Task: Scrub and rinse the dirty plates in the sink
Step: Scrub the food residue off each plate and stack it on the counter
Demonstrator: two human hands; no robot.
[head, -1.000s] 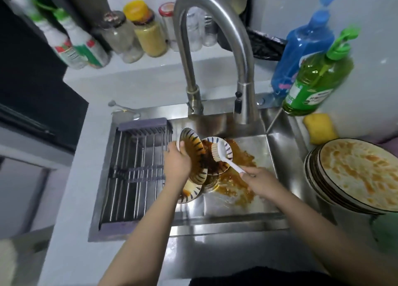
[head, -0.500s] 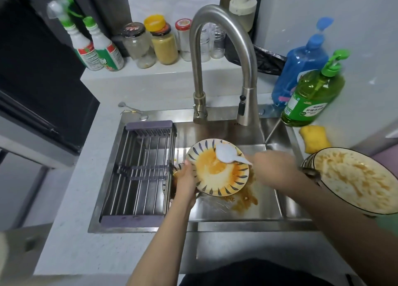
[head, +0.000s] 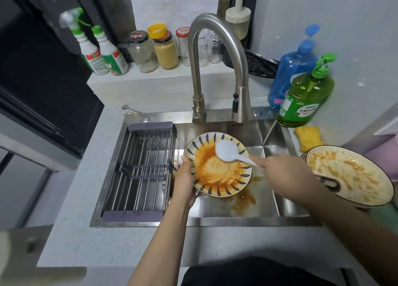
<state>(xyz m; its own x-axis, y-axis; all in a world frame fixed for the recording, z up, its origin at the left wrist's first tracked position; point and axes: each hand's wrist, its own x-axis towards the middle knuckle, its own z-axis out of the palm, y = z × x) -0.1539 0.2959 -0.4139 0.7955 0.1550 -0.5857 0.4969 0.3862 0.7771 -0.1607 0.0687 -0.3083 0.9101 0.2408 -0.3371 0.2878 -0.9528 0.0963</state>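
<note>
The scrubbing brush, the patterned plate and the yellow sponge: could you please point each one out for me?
scrubbing brush (head: 226,152), head view, on the back of its white head.
patterned plate (head: 215,173), head view, on its sauce-smeared centre.
yellow sponge (head: 308,137), head view, on its top face.

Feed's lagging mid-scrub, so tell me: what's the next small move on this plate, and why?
Probably sweep the white brush down across the plate: orange sauce coats its centre, the left hand grips its rim, the right hand holds the brush handle, and no water is visibly running.

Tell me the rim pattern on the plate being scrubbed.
Dark blue leaf-like dashes radiating around a cream rim on the plate, smeared orange inside; head view.
</note>
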